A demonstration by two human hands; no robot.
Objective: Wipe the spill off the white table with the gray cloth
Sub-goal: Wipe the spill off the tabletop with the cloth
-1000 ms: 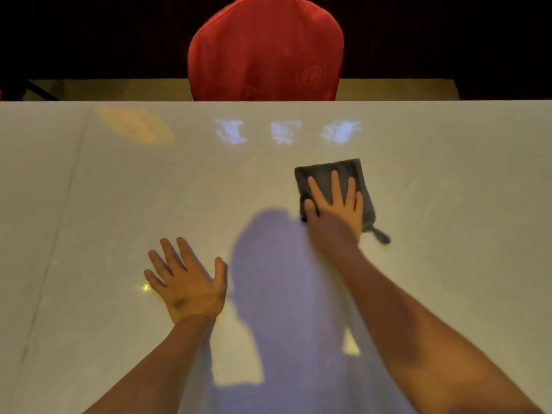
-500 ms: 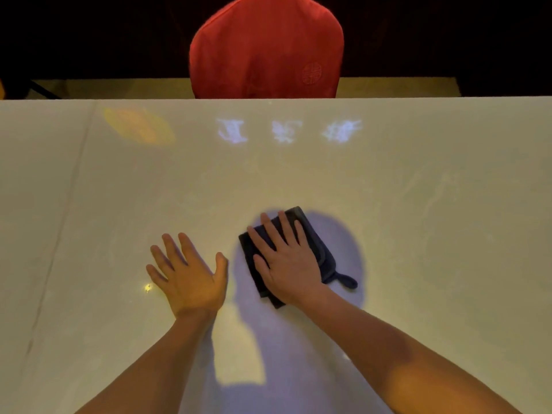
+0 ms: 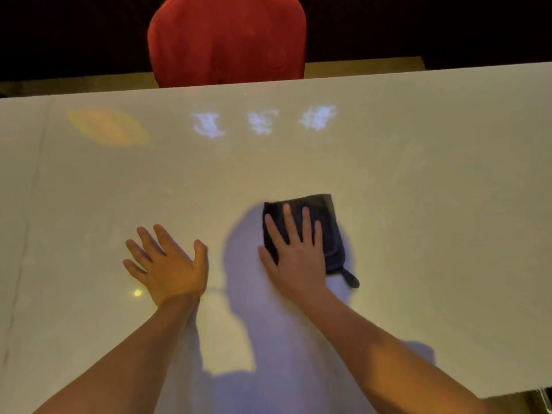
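A big white shiny tabletop (image 3: 418, 180) is filling most of the frame. The right hand (image 3: 294, 258) is lying flat in the middle of the frame, a little to the right, and it is pressing down on a dark gray folded cloth (image 3: 325, 231). Its fingers (image 3: 288, 222) are spread wide open and stretched out on top of the cloth, not curled around it. The cloth is lying flat on the tabletop, and a small dark loop (image 3: 350, 278) is sticking out from its lower right corner. The left hand (image 3: 168, 264) is resting flat on the bare tabletop to the left of the cloth, near it but not touching it. Its fingers are open and spread too, and they are holding nothing. A soft bluish shadow is lying under the arms and around the cloth. Three pale bluish smeary patches (image 3: 263, 122) are showing in a row near the far edge of the tabletop, and an orange oval patch (image 3: 109, 127) is showing in the upper left. A red rounded fabric chair back (image 3: 227, 40) is standing behind the tabletop at the top of the frame.
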